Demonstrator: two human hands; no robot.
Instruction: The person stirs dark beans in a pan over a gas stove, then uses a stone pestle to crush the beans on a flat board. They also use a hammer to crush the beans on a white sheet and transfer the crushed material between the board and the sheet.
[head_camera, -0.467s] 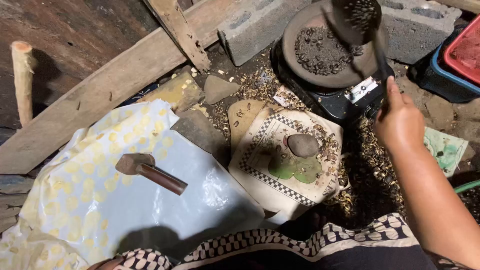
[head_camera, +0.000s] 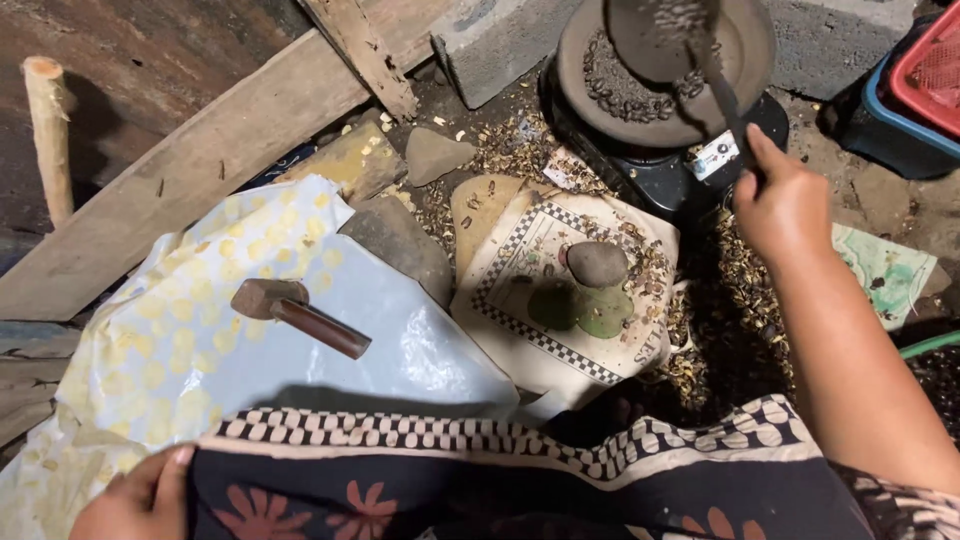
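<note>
In the head view, the right hand (head_camera: 782, 205) is closed around the handle of a dark ladle (head_camera: 668, 35), whose bowl is lifted above a round dark pan (head_camera: 600, 95) holding small dark beans. The pan sits on a black stove (head_camera: 660, 180) at the top of the picture, in front of grey concrete blocks (head_camera: 500, 35). The left hand (head_camera: 135, 495) lies at the lower left, fingers curled on the edge of a dark patterned cloth (head_camera: 520, 480) across the person's lap; it holds nothing. On the ground between them a hammer (head_camera: 295, 312) rests on a white and yellow plastic sheet (head_camera: 170, 350). Just beside it, a round stone (head_camera: 597, 263) sits on a checked-border sack (head_camera: 540, 300), with husks scattered around.
</note>
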